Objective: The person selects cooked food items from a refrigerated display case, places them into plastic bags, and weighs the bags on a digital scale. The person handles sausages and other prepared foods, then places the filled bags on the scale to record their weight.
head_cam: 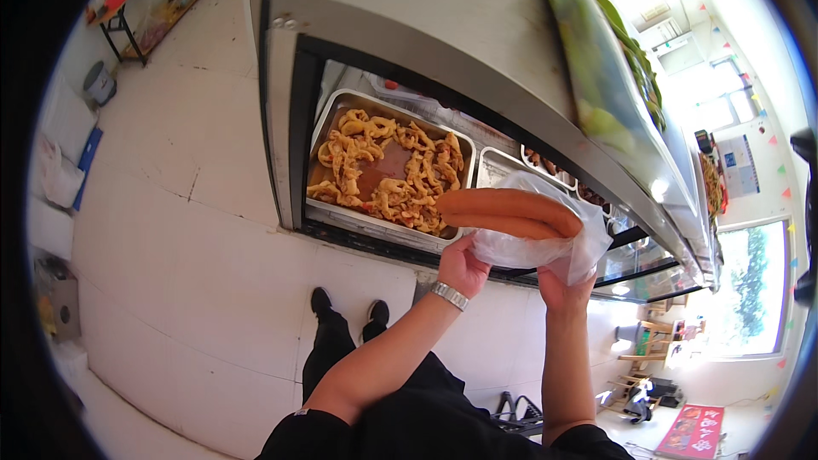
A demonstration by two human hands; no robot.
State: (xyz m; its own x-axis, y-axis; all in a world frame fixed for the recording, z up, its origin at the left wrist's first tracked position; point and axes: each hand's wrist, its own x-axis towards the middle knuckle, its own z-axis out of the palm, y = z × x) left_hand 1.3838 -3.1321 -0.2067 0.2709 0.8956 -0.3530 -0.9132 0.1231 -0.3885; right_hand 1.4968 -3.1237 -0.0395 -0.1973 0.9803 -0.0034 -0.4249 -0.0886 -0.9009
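Note:
Two long reddish-brown sausages (511,207) lie side by side, partly wrapped in a thin clear plastic bag (591,230). My left hand (463,267), a metal-band watch on its wrist, grips the bag's near left edge. Below the sausages' right end, my right hand (567,289) holds the gathered plastic; the bag hides some of its fingers. Just beyond my left hand, a steel tray (471,195) inside the display case holds brown battered fried pieces and a little reddish liquid. A smaller metal tray (495,166) sits behind the sausages, partly covered by them and the bag.
The case's steel top (409,0) overhangs the opening, with bagged green vegetables (594,76) on it. Further trays with dark meat (543,163) stand deeper inside. Tiled floor (192,223) spreads to the left. Behind on the right are wooden chairs (648,348) and a red sign (690,431) bearing writing.

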